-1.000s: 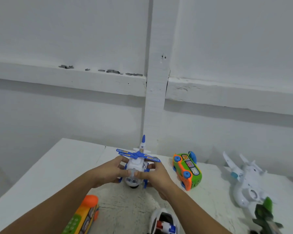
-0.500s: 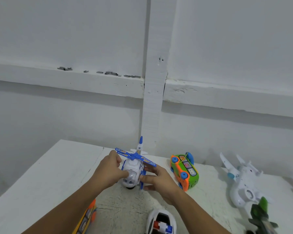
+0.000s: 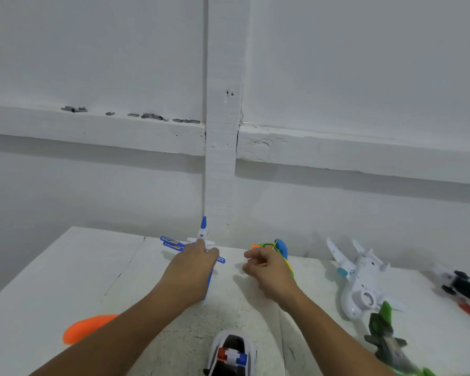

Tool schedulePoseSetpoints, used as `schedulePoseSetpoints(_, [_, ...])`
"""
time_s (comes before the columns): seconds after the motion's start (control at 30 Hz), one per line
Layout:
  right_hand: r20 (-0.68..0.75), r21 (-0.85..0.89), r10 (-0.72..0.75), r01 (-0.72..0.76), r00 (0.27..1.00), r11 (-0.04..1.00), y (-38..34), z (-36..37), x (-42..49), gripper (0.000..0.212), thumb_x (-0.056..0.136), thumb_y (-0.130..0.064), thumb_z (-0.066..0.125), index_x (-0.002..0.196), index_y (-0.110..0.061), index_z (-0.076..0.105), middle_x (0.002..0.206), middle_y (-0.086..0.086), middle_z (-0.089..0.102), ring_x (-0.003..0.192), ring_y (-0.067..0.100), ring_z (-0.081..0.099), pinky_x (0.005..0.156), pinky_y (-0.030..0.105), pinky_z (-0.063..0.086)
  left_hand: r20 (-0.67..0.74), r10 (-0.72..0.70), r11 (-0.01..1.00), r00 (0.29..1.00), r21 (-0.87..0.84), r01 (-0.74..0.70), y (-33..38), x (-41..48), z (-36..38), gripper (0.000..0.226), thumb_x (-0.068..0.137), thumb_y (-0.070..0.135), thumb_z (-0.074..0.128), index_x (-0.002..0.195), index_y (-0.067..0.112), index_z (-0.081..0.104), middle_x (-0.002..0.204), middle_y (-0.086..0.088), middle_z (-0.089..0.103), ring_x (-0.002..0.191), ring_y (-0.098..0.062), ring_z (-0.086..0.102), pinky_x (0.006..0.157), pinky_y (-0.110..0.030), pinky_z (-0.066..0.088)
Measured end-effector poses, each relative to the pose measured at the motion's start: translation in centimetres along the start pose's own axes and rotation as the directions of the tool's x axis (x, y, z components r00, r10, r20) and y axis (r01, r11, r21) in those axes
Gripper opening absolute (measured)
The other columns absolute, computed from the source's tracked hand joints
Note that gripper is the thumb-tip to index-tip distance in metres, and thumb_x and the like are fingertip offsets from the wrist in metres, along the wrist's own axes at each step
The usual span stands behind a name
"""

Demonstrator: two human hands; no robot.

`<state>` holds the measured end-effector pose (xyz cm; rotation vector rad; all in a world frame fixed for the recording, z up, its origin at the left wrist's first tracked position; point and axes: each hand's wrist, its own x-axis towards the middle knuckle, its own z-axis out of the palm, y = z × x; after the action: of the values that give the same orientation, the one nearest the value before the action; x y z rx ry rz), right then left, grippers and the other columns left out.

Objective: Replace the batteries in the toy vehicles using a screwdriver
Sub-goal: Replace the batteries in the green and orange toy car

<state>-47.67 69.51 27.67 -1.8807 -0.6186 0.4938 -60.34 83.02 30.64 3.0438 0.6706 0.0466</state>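
Note:
A white and blue toy helicopter (image 3: 203,231) stands at the back of the white table (image 3: 65,270), near the wall. My left hand (image 3: 193,270) lies over its body and grips it, so only the tail, one rotor blade and a blue skid show. My right hand (image 3: 269,270) hovers just right of it, off the toy, fingers loosely curled and holding nothing. That hand partly covers an orange and green toy bus (image 3: 281,246). No screwdriver or batteries are in view.
A white toy plane (image 3: 360,280) lies to the right. Further right are a green toy (image 3: 383,332) and a black, white and red toy (image 3: 464,289). A white police car (image 3: 232,354) sits at the near edge. An orange toy (image 3: 87,327) lies at left.
My right hand let go of the helicopter and moved right, toward the bus. My left hand slid over the top of the helicopter, which shifted back toward the wall.

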Motion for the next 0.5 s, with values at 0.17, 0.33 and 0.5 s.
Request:
schedulePoseSetpoints(0.17, [-0.232, -0.235, -0.084, 0.028, 0.969, 0.972, 0.5, -3.4, 0.7, 0.017, 0.085, -0.007, 0.060, 0.090, -0.019, 0.069, 0.084, -0.007, 0.059, 0.072, 0.008, 0.058, 0.055, 0.007, 0.039, 0.061, 0.090, 0.981, 0.994, -0.178, -0.078, 4.7, 2.7, 0.9, 0.024, 0.091, 0.013, 0.049, 0.115, 0.017, 0.051, 0.119, -0.005, 0.047, 0.111, -0.025, 0.052, 0.088, -0.038, 0.047])
schedulePoseSetpoints(0.33, [-0.100, -0.367, 0.082, -0.113, 0.992, 0.923, 2.3, -4.4, 1.3, 0.038, 0.071, -0.022, 0.074, 0.109, -0.030, 0.068, 0.116, 0.005, 0.055, 0.106, 0.022, 0.057, 0.091, 0.033, 0.049, 0.138, 0.081, 0.929, 0.987, -0.370, -0.024, 7.2, 5.0, 2.9, 0.030, 0.095, 0.018, 0.049, 0.125, 0.014, 0.052, 0.123, -0.010, 0.049, 0.112, -0.027, 0.053, 0.090, -0.033, 0.044])
schedulePoseSetpoints(0.5, [-0.038, -0.238, 0.099, -0.105, 0.994, 0.966, 2.5, -4.6, 1.2, 0.039, 0.074, -0.017, 0.074, 0.110, -0.022, 0.058, 0.113, -0.003, 0.059, 0.092, 0.010, 0.059, 0.068, 0.017, 0.046, 0.321, 0.032, 0.546, 0.947, -0.799, 0.252, 7.5, 5.6, 4.3, 0.029, 0.089, 0.002, 0.055, 0.114, 0.017, 0.049, 0.088, -0.001, 0.054, 0.073, -0.012, 0.052, 0.064, -0.021, 0.045])
